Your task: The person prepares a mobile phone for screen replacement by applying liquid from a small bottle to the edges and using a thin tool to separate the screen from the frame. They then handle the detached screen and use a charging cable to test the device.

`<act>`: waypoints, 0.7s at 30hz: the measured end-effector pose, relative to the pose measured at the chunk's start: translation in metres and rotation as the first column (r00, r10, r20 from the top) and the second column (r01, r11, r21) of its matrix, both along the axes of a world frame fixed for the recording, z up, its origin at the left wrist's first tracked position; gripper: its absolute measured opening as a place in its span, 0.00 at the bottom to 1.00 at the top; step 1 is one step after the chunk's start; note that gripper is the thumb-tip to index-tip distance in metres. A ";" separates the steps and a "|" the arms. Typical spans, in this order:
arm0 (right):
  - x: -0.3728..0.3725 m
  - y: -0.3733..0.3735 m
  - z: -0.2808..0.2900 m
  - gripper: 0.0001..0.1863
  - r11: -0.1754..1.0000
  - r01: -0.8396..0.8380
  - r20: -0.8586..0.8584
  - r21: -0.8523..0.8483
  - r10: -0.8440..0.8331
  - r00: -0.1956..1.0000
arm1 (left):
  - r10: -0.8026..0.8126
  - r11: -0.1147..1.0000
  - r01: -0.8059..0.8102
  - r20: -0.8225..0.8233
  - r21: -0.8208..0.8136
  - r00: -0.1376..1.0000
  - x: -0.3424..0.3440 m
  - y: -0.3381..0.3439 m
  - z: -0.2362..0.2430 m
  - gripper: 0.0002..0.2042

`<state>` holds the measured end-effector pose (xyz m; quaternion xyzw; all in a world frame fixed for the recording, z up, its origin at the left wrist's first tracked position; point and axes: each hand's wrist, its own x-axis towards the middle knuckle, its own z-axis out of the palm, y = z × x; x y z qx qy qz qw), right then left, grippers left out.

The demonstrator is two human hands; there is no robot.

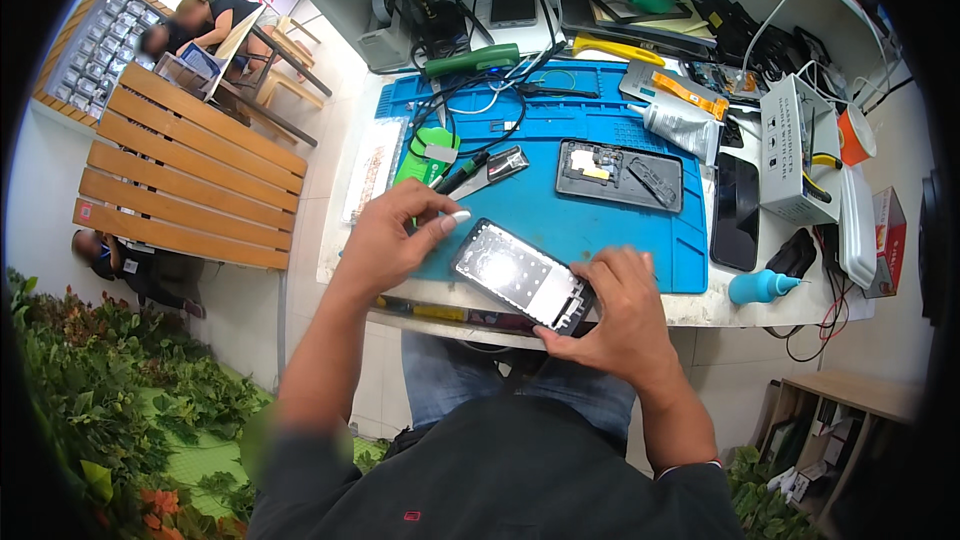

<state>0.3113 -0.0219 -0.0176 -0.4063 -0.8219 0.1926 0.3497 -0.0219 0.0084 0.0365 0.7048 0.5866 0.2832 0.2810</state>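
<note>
My right hand (622, 312) grips the lower right end of a phone frame (520, 280), thumb on the near edge and fingers on the far edge. The frame is dark-rimmed, tilted, with a bright, shiny inner face that glares in the middle. Off its upper left corner, my left hand (395, 230) pinches a small white piece (459, 217), too small to name for sure. Beyond them on the blue work mat (520, 202) lies an opened phone back part (620, 176) with inner parts showing. A black-handled tool (463, 172) and a small metal blade-like piece (505, 166) rest near my left hand.
A white tube (678, 130), a dark phone (735, 212) and a blue bottle (762, 286) are at the right. Cables, a green-handled tool (472, 61) and yellow-handled cutter (618, 49) crowd the back. A white box (797, 155) stands far right. People sit beyond the slatted bench (190, 175).
</note>
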 end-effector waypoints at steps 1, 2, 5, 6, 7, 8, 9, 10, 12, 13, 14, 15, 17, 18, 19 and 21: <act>0.002 0.003 0.001 0.40 1.000 -0.004 0.017 0.002 0.004 1.000 | -0.009 0.999 0.008 -0.022 -0.039 1.000 0.002 -0.004 -0.001 0.07; 0.004 0.005 0.001 0.39 1.000 -0.012 0.019 0.005 0.012 1.000 | -0.017 0.999 0.015 -0.030 -0.051 0.999 0.006 -0.007 -0.001 0.07; 0.008 0.010 -0.002 0.39 1.000 -0.027 0.021 0.010 0.026 0.999 | 0.004 0.998 -0.011 -0.101 -0.067 0.995 0.014 -0.013 -0.007 0.07; 0.007 0.010 -0.003 0.39 0.999 -0.034 0.017 0.008 0.034 0.999 | 0.024 0.999 -0.028 -0.086 -0.042 0.996 0.017 -0.015 -0.009 0.06; 0.007 0.010 -0.003 0.39 0.999 -0.041 0.014 0.006 0.041 0.999 | 0.041 0.999 -0.040 -0.095 0.015 0.995 0.022 -0.013 -0.012 0.06; 0.007 0.011 -0.004 0.39 0.999 -0.045 0.008 0.000 0.045 0.999 | 0.058 0.996 -0.051 -0.104 0.072 0.993 0.028 -0.008 -0.015 0.06; 0.006 0.012 -0.004 0.39 0.999 -0.049 0.004 -0.004 0.049 0.999 | 0.076 0.990 -0.061 -0.110 0.129 0.991 0.032 -0.004 -0.017 0.07; 0.006 0.013 -0.003 0.38 0.999 -0.053 0.000 -0.009 0.053 0.999 | 0.086 0.988 -0.070 -0.115 0.140 0.990 0.034 -0.002 -0.018 0.06; 0.007 0.012 -0.004 0.39 0.999 -0.052 0.003 -0.011 0.052 0.999 | 0.101 0.984 -0.080 -0.126 0.161 0.987 0.037 0.004 -0.020 0.06; 0.008 0.012 -0.005 0.39 0.999 -0.047 0.003 -0.013 0.048 0.999 | 0.103 0.983 -0.082 -0.124 0.161 0.987 0.032 0.000 -0.018 0.06; 0.008 0.013 -0.005 0.39 0.999 -0.048 0.000 -0.010 0.048 0.999 | 0.104 0.983 -0.084 -0.121 0.161 0.987 0.021 -0.008 -0.014 0.06; 0.008 0.012 -0.006 0.39 0.999 -0.045 -0.001 -0.012 0.045 0.999 | 0.102 0.984 -0.083 -0.117 0.156 0.988 0.012 -0.015 -0.011 0.06; 0.008 0.009 -0.008 0.39 0.999 -0.032 0.004 -0.023 0.033 0.999 | 0.105 0.988 -0.096 -0.070 0.120 0.992 0.010 -0.018 -0.009 0.06; 0.008 0.011 -0.006 0.39 0.999 -0.036 0.012 -0.021 0.036 0.999 | 0.082 0.992 -0.074 -0.073 0.106 0.994 0.013 -0.019 -0.004 0.06; 0.007 0.012 -0.004 0.39 0.999 -0.038 0.021 -0.019 0.039 0.999 | 0.059 0.994 -0.052 -0.075 0.092 0.995 0.017 -0.019 -0.003 0.05; 0.007 0.013 -0.003 0.39 0.999 -0.047 0.018 -0.010 0.048 0.999 | 0.105 0.988 -0.091 -0.106 0.127 0.989 0.032 -0.013 -0.016 0.05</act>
